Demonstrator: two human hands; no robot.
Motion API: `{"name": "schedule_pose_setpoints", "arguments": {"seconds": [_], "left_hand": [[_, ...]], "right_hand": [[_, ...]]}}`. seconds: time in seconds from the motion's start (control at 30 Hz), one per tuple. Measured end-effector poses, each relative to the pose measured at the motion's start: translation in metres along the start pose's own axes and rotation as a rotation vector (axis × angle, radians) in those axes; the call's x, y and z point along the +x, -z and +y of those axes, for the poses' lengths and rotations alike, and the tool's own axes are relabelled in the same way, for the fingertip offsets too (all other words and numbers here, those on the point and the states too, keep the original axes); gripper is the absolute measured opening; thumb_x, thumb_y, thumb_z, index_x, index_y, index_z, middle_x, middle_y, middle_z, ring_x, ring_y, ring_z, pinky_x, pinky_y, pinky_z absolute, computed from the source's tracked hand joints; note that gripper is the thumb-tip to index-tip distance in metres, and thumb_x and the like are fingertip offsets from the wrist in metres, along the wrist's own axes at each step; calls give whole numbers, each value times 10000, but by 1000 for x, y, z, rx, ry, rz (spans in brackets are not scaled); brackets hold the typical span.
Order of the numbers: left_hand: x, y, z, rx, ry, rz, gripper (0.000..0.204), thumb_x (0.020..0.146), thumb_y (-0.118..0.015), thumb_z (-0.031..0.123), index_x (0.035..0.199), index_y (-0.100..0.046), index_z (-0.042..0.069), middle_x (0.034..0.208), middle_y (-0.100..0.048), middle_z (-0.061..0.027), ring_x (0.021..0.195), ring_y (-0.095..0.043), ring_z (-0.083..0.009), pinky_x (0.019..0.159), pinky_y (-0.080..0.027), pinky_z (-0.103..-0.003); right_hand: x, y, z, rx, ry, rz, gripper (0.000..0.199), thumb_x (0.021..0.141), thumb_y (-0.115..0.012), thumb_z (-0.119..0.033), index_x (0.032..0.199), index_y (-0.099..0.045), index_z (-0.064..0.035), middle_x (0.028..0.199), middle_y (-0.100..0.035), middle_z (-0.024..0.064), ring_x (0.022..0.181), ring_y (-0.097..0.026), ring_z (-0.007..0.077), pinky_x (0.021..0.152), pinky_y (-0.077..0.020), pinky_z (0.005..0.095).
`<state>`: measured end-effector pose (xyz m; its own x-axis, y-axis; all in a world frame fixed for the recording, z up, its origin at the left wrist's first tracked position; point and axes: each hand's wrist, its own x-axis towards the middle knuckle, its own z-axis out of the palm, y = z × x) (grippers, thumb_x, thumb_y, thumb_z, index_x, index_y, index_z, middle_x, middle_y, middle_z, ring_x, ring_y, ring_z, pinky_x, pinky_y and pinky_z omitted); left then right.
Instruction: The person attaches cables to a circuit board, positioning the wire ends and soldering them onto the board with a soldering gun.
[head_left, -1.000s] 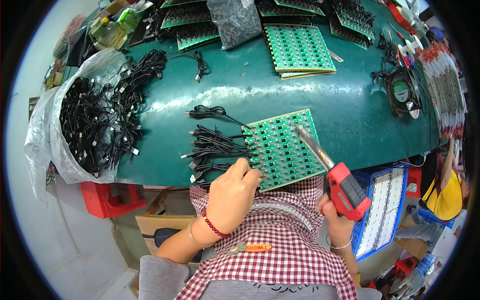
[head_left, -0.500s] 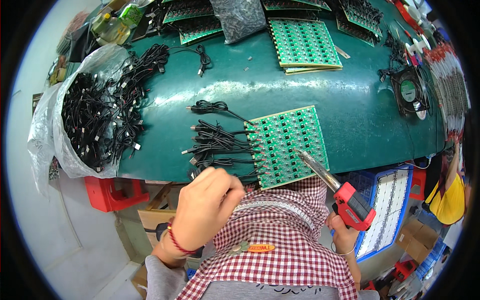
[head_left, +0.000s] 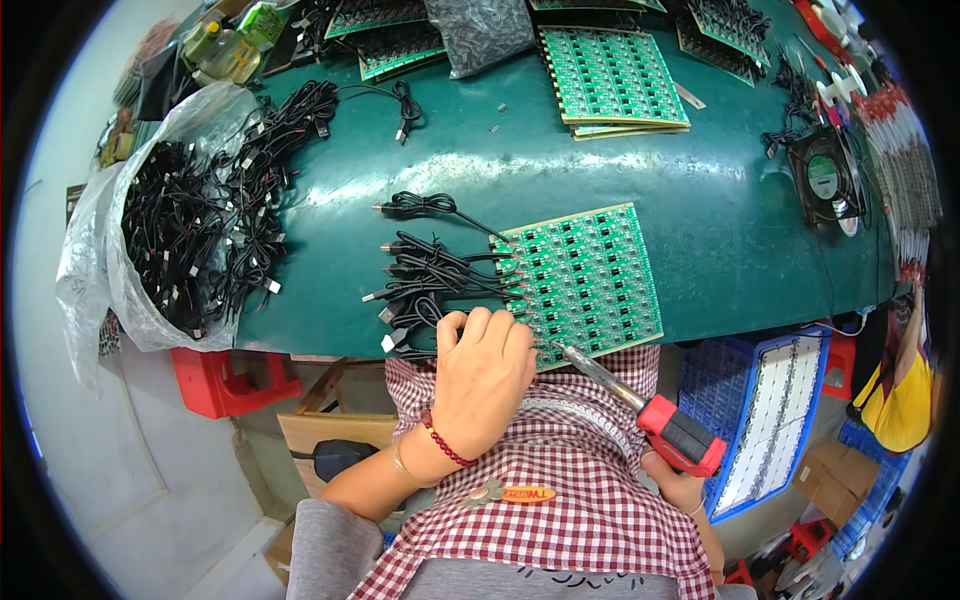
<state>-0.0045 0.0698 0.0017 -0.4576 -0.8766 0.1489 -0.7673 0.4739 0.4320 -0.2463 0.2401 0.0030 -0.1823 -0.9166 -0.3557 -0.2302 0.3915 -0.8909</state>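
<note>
The person's left hand [head_left: 485, 375] is curled, its fingers drawn close together at the near left corner of the board [head_left: 590, 270]. Its back hides the fingertips, so whether they pinch a wire cannot be told. The right hand [head_left: 680, 482] is wrapped around the grip of one soldering iron [head_left: 685, 435], closed rather than spread. The iron's straight metal barrel slants left to the board's near edge, its tip just right of the left hand; contact is hard to judge from this angle.

The board is flat, green and four-sided, covered in repeating rows of small parts, and lies at the near side of the smooth, glossy green table [head_left: 740, 220]. Black cables [head_left: 430, 270], rubbery and tied into loops, lie along its left edge, several joined to it by thin red-tipped wires (too tangled for a sure count).

At the left, one crinkled clear bag [head_left: 130, 310] spills many more such cables, and one lone cable [head_left: 404, 110] lies to its right. On the far side are one stack [head_left: 615, 80] of at least two boards and one grey plastic bag [head_left: 482, 40]; two tiny bits [head_left: 494, 128] lie nearer. One square black fan [head_left: 824, 180] stands at the right.
</note>
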Motion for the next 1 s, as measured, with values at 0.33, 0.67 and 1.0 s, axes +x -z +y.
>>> {"name": "schedule_pose_setpoints", "arguments": {"seconds": [0.33, 0.67, 1.0], "left_hand": [[0, -2, 2, 3, 43, -6, 192, 686, -683, 55, 793, -529, 93, 773, -491, -49, 786, -500, -241, 815, -363, -392], [0, -4, 2, 16, 49, 2, 205, 673, -679, 49, 792, -515, 87, 778, -483, -59, 792, -498, -250, 816, -369, -398], [0, -4, 3, 18, 46, -3, 196, 678, -671, 54, 789, -512, 83, 781, -484, -61, 799, -496, -250, 811, -367, -400]], "right_hand": [[1, -4, 3, -1, -42, -19, 253, 697, -756, -106, 909, -651, -17, 878, -628, 96, 731, -605, 209, 657, -475, 312], [8, -9, -8, -74, 24, -32, 247, 693, -755, -107, 893, -642, -15, 827, -607, 78, 696, -583, 191, 639, -465, 306], [-6, -1, -5, 295, -97, 6, 160, 782, -722, -49, 908, -631, -8, 808, -623, 44, 729, -584, 144, 671, -477, 297]]}}
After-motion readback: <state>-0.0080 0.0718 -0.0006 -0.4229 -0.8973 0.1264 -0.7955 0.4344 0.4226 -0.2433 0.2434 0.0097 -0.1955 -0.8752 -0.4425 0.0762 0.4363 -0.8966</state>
